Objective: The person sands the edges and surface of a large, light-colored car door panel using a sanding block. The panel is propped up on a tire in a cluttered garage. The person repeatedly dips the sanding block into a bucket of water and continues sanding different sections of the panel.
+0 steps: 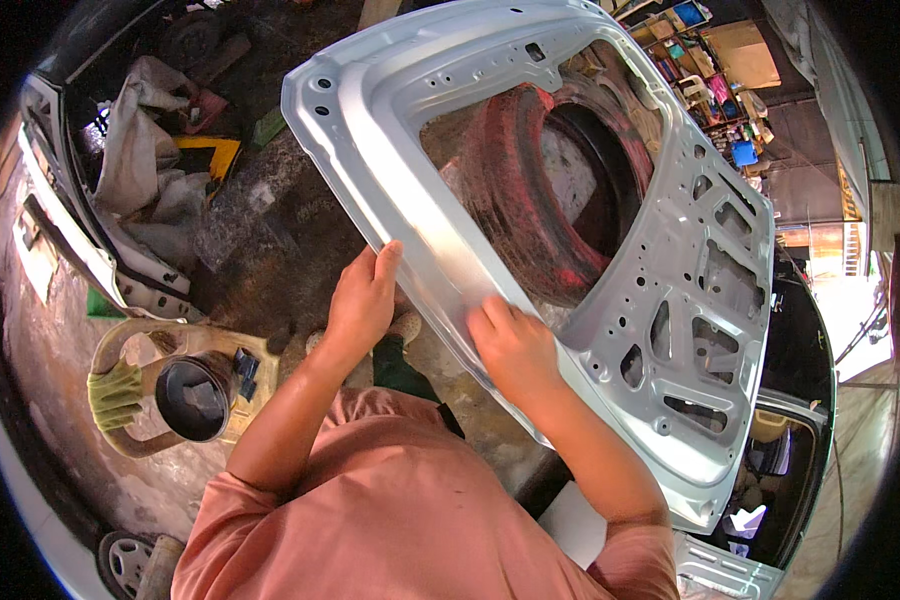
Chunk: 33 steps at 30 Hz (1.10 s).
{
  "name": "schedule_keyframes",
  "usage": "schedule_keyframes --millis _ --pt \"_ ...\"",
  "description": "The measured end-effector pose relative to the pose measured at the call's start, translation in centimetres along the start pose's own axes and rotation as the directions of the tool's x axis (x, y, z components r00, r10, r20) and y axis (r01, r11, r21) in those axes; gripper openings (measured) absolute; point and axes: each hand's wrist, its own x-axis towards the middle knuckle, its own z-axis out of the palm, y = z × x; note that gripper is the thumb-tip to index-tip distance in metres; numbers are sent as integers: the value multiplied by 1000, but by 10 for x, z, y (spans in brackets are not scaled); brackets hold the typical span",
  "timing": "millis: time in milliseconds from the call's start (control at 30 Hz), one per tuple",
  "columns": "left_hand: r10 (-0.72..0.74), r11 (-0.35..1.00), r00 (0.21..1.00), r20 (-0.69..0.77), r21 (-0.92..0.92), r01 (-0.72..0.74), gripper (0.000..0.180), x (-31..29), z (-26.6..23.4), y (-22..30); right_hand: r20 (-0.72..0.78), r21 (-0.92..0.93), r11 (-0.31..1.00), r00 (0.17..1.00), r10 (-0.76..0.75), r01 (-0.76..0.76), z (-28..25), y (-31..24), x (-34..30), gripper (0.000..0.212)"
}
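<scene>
Fingers of my left hand (363,305) grip the silver panel (442,240) edge; my curled right hand (515,345), contents unclear, seemingly rubs it, next needing even pressure.

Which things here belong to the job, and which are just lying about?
In the job:
- silver car panel
- left hand, at its edge
- right hand, on its frame

Apparently lying about:
- black bucket
- green cloth
- grey cloth

Unclear: reddish tyre behind the panel.

No legible lettering or numbers, dim edges perhaps too unclear.
</scene>
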Motion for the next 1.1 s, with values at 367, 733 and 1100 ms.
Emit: schedule_keyframes --millis 367,733,1100 --pt "-7 1000 1000 27 21 7 53 2 1 -2 -173 82 996 984 32 -18 12 -6 76 11" --pt "-45 996 996 75 76 40 47 -2 -13 0 105 25 1000 994 -6 4 -14 9 -48 9" --pt "543 275 467 699 377 -884 28 -24 -11 64 -231 687 504 501 834 -523 -53 -16 -122 14"
